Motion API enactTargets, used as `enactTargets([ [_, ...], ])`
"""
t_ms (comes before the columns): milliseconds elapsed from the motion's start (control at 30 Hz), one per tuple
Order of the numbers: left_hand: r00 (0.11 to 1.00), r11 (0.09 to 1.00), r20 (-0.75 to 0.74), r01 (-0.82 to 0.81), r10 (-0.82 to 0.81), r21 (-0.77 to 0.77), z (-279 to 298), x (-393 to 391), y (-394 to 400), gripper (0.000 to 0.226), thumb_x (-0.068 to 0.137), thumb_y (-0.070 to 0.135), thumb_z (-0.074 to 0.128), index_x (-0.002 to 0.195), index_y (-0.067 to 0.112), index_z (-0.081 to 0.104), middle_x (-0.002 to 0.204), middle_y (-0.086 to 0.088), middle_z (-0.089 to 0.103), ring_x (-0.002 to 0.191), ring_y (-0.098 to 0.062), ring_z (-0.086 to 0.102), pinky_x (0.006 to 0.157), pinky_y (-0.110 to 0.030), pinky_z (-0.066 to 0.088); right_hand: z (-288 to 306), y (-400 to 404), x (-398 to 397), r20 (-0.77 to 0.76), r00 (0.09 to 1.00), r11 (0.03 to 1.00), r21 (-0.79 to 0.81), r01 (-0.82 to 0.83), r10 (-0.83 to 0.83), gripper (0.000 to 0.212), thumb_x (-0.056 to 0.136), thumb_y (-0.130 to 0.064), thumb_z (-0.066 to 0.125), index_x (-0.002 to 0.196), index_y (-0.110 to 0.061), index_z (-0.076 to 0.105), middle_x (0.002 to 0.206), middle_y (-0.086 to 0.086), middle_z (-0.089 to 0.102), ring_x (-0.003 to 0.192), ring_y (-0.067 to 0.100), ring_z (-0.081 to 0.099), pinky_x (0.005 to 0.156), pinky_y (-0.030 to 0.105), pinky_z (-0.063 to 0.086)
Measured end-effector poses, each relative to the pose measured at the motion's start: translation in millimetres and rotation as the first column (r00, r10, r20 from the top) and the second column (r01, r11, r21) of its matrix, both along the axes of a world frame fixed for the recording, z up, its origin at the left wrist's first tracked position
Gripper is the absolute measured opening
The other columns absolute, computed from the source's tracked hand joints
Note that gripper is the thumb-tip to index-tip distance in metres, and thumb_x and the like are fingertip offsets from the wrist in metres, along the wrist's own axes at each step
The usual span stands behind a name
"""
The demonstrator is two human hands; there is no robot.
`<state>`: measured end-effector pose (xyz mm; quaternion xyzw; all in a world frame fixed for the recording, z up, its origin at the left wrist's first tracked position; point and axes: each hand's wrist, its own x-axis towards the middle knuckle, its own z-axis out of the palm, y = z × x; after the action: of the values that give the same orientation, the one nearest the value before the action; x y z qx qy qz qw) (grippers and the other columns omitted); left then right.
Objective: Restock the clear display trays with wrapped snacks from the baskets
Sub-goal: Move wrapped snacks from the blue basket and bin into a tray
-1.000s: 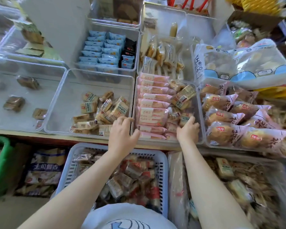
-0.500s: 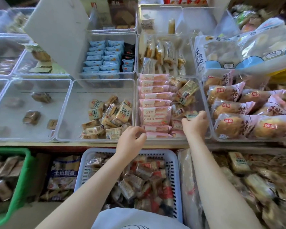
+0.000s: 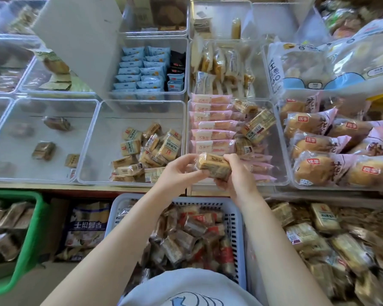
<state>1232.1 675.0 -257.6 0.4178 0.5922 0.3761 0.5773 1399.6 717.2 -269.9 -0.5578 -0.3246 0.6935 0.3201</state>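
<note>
Both hands hold one wrapped tan cake snack over the front rim between two clear trays. My left hand pinches its left end and my right hand grips its right side from below. The clear tray to the left holds a loose pile of similar tan snacks. The clear tray behind the hands holds rows of pink wrapped cakes and some tan snacks. Below my arms stands a pale blue basket full of wrapped snacks in red and brown.
A nearly bare clear tray with a few dark snacks sits at the left. Large pink bread packs fill the tray at the right. A green basket is low left. Loose tan packets lie low right. Blue packets fill a back tray.
My right hand has drawn a tan snack out of the pink-cake tray toward me. My left hand has come off the tray rim and taken the snack's other end.
</note>
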Motion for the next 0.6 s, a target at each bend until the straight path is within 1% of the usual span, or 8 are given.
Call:
enactTargets([
  [67, 0.998, 0.999, -0.029, -0.051, 0.051, -0.013, 1, -10, -3, 0.028, 0.088, 0.021, 0.074, 0.116, 0.021, 0.069, 0.097, 0.005, 0.076, 0.081, -0.004, 0.067, 0.072, -0.02, 0.051, -1, 0, -11, 0.051, 0.992, 0.994, -0.005, -0.112, 0.112, 0.054, 0.096, -0.059, 0.049, 0.094, -0.011, 0.075, 0.08, 0.009, 0.067, 0.064, 0.019, 0.059, 0.056, 0.032, 0.044],
  [167, 0.979, 0.983, -0.115, -0.176, 0.169, -0.055, -2, -36, -9, 0.033, 0.085, 0.04, 0.075, 0.105, 0.014, 0.072, 0.095, -0.004, 0.077, 0.086, -0.022, 0.07, 0.084, -0.043, 0.056, -4, 0, -23, 0.193, 0.96, 0.977, 0.033, -0.211, 0.201, 0.079, 0.086, -0.08, 0.04, 0.101, -0.009, 0.072, 0.083, 0.011, 0.071, 0.069, 0.021, 0.065, 0.066, 0.032, 0.052],
  [267, 0.913, 0.921, -0.163, -0.386, 0.373, -0.055, -12, -70, -13, 0.041, 0.087, 0.042, 0.072, 0.114, 0.012, 0.066, 0.096, -0.006, 0.075, 0.085, -0.027, 0.071, 0.078, -0.041, 0.058, -10, 5, -19, 0.431, 0.899, 0.962, 0.201, -0.186, 0.084, 0.039, 0.1, -0.048, 0.052, 0.097, -0.012, 0.068, 0.086, 0.004, 0.069, 0.074, 0.016, 0.067, 0.066, 0.026, 0.05],
  [333, 0.824, 0.831, -0.151, -0.555, 0.545, -0.032, -18, -91, -10, 0.036, 0.094, 0.03, 0.067, 0.125, 0.017, 0.057, 0.099, -0.003, 0.073, 0.085, -0.019, 0.072, 0.074, -0.033, 0.06, -19, 15, -9, 0.654, 0.753, 0.928, 0.318, -0.191, -0.069, 0.012, 0.097, -0.024, 0.058, 0.102, -0.014, 0.063, 0.102, 0.002, 0.061, 0.084, 0.015, 0.06, 0.067, 0.017, 0.042],
  [400, 0.753, 0.756, -0.155, -0.652, 0.64, -0.048, -27, -109, -6, 0.034, 0.099, 0.02, 0.061, 0.13, 0.024, 0.048, 0.101, 0.002, 0.066, 0.088, -0.018, 0.071, 0.072, -0.031, 0.061, -30, 26, 2, 0.78, 0.594, 0.901, 0.383, -0.205, -0.197, 0.026, 0.092, -0.013, 0.061, 0.118, -0.012, 0.059, 0.119, 0.008, 0.052, 0.09, 0.015, 0.051, 0.073, 0.014, 0.041],
  [433, 0.742, 0.744, -0.195, -0.663, 0.641, -0.078, -35, -118, -3, 0.036, 0.1, 0.016, 0.058, 0.132, 0.026, 0.046, 0.1, 0.004, 0.064, 0.089, -0.02, 0.07, 0.075, -0.035, 0.062, -37, 32, 7, 0.82, 0.526, 0.893, 0.389, -0.225, -0.225, 0.037, 0.09, -0.01, 0.062, 0.127, -0.011, 0.055, 0.126, 0.013, 0.048, 0.098, 0.019, 0.05, 0.081, 0.02, 0.044],
  [533, 0.771, 0.77, -0.393, -0.605, 0.502, -0.203, -56, -135, 6, 0.04, 0.101, 0.014, 0.054, 0.14, 0.016, 0.047, 0.098, 0.003, 0.062, 0.087, -0.025, 0.07, 0.084, -0.047, 0.06, -55, 49, 18, 0.943, 0.328, 0.911, 0.181, -0.37, -0.054, 0.059, 0.09, -0.013, 0.061, 0.145, -0.022, 0.042, 0.14, 0.019, 0.038, 0.12, 0.035, 0.047, 0.096, 0.044, 0.046],
  [600, 0.754, 0.821, -0.56, -0.531, 0.344, -0.211, -61, -138, 10, 0.036, 0.102, 0.018, 0.053, 0.137, 0.013, 0.05, 0.101, 0.0, 0.063, 0.081, -0.024, 0.066, 0.076, -0.041, 0.057, -61, 57, 18, 0.966, 0.224, 0.894, -0.017, -0.447, 0.13, 0.064, 0.095, -0.024, 0.06, 0.152, -0.032, 0.033, 0.15, 0.021, 0.029, 0.133, 0.044, 0.038, 0.106, 0.054, 0.039],
])
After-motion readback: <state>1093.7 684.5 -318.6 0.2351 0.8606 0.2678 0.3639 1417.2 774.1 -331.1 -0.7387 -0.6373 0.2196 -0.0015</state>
